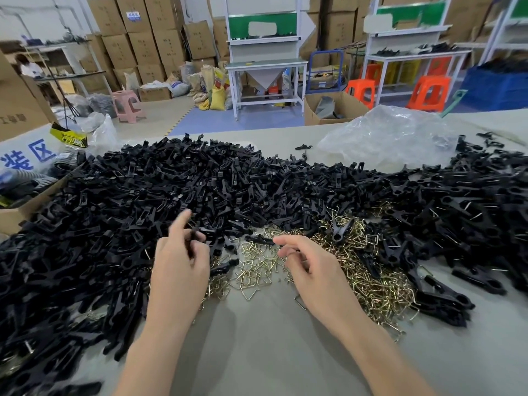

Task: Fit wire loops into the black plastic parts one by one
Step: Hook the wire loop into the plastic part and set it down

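premises: small-goods assembly workshop, with storage on the same floor. evidence: brown cardboard cartons (137, 38) stacked high along the rear wall; white-framed workbenches (265, 67) with upper shelves, set side by side; orange plastic stools (428, 92) and a pink stool (128, 105) near them; filled sacks (217, 95) and a blue crate (497, 87) at floor level; blue floor area (228, 121) edged by a yellow line. the near table (257, 352) carries a bulk heap of black plastic parts (200, 181) and loose wire loops (257, 270).
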`<control>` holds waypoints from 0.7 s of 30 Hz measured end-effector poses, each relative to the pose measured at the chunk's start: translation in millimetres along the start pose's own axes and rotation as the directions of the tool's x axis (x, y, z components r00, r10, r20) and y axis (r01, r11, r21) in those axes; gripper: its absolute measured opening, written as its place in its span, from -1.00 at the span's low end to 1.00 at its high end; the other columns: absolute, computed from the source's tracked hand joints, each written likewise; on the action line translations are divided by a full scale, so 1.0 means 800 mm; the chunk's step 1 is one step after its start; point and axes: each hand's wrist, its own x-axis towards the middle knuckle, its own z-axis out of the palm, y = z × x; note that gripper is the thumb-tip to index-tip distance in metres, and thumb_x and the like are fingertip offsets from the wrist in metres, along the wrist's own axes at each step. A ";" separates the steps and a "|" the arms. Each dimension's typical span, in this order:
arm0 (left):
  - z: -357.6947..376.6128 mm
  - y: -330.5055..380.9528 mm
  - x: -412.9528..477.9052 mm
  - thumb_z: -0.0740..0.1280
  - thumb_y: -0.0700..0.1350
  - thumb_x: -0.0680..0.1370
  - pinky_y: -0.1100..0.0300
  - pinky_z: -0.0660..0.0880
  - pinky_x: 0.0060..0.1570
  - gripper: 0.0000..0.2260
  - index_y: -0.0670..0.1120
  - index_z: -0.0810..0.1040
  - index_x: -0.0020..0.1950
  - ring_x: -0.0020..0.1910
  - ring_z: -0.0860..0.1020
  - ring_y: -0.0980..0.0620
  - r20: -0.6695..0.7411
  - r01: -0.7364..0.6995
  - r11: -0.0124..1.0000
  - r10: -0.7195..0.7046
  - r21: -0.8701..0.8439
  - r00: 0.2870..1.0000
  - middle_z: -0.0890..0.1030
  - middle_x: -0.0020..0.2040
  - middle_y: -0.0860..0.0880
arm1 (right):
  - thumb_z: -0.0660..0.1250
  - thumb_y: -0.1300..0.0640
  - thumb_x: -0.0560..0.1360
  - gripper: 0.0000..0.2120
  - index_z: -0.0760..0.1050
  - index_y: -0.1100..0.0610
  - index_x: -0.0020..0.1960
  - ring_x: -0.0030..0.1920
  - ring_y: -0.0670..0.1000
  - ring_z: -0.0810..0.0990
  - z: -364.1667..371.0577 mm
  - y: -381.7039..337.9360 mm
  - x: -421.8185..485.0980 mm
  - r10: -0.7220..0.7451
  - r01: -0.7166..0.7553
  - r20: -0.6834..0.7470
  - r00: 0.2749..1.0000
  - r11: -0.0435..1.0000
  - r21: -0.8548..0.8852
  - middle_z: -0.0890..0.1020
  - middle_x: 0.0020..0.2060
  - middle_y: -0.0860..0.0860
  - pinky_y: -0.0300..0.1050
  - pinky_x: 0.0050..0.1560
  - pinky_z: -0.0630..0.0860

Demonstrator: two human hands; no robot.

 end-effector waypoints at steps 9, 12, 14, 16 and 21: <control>0.011 -0.001 -0.011 0.21 -0.10 0.68 0.05 0.33 0.15 -0.71 0.06 0.51 0.39 0.14 0.50 -0.06 0.453 -0.291 0.904 0.127 0.313 0.883 0.58 0.12 0.09 | 0.20 0.18 0.67 -0.66 0.53 -0.24 0.24 -0.23 -0.08 0.62 0.001 0.000 0.001 -0.002 0.002 -0.008 1.000 1.000 -0.004 0.61 0.03 -0.33 -0.24 -0.22 0.53; 0.015 0.000 -0.007 0.19 -0.11 0.69 0.10 0.29 0.21 -0.68 0.07 0.47 0.44 0.18 0.49 -0.04 0.454 -0.286 0.891 0.104 0.353 0.885 0.59 0.18 0.08 | 0.21 0.20 0.67 -0.66 0.55 -0.20 0.24 -0.19 -0.15 0.62 -0.001 -0.004 0.000 -0.017 0.017 -0.027 0.999 1.000 0.005 0.61 0.01 -0.32 -0.35 -0.20 0.49; 0.014 0.008 -0.008 0.22 -0.16 0.68 0.23 0.33 0.17 -0.69 0.05 0.51 0.40 0.14 0.52 0.06 0.360 -0.191 0.951 0.095 0.242 0.928 0.60 0.10 0.14 | 0.22 0.20 0.67 -0.67 0.56 -0.20 0.24 -0.05 -0.23 0.62 -0.003 -0.007 -0.001 -0.028 0.029 -0.058 0.998 0.999 0.021 0.61 0.02 -0.32 -0.39 -0.09 0.51; 0.010 0.022 -0.011 0.28 -0.19 0.66 0.48 0.38 0.03 -0.74 0.07 0.60 0.28 0.02 0.58 0.29 0.209 0.025 0.995 -0.004 -0.101 0.978 0.65 -0.03 0.25 | 0.24 0.13 0.67 -0.69 0.53 -0.24 0.27 -0.02 -0.28 0.62 -0.003 -0.010 -0.001 -0.010 0.016 -0.058 0.998 0.994 0.104 0.61 0.06 -0.32 -0.42 -0.06 0.50; 0.018 0.061 -0.026 0.31 -0.25 0.62 0.46 0.49 -0.07 -0.73 0.05 0.58 0.23 -0.06 0.66 0.25 0.359 0.289 0.763 -0.080 -0.578 0.930 0.73 -0.04 0.11 | 0.30 -0.06 0.64 -0.72 0.50 -0.27 0.33 0.14 -0.21 0.62 0.012 -0.021 -0.001 0.032 -0.090 0.174 0.984 0.937 0.337 0.64 0.16 -0.29 -0.32 0.15 0.53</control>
